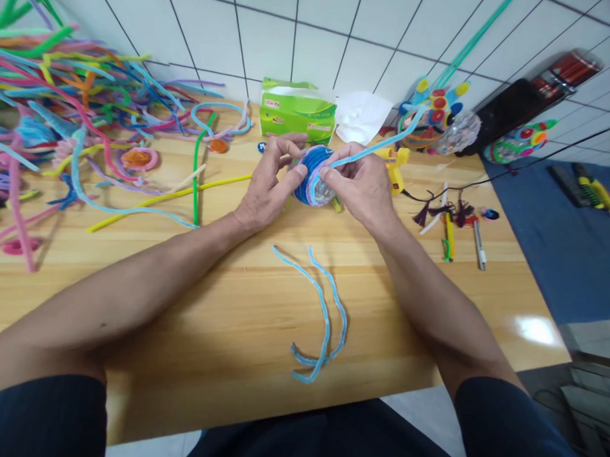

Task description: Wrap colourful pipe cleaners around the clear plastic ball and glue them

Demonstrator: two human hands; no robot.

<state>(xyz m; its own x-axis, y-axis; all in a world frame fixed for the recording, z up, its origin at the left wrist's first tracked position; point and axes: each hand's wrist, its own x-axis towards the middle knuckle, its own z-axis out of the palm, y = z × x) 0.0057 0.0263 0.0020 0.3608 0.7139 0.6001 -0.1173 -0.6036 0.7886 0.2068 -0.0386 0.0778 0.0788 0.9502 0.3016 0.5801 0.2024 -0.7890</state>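
Between my hands is a clear rounded piece [323, 194] wrapped in dark blue and light purple pipe cleaner; its exact kind I cannot make out. My left hand [273, 179] grips its left side, thumb on the wrapping. With thumb and forefinger, my right hand [361, 183] pinches a light blue pipe cleaner [377, 146] against the wrapped edge. The strand's free end runs up to the right. Nearer to me, two bent light blue pipe cleaners [324, 308] lie on the wooden table [213, 338].
Many coloured pipe cleaners [80, 96] are heaped at the left. Behind my hands stand a green tissue pack [297, 112], a decorated bottle [434, 117] and a dark red flask [564, 76]. A yellow glue gun [396, 170], its cord and a white pen [480, 246] lie to the right.
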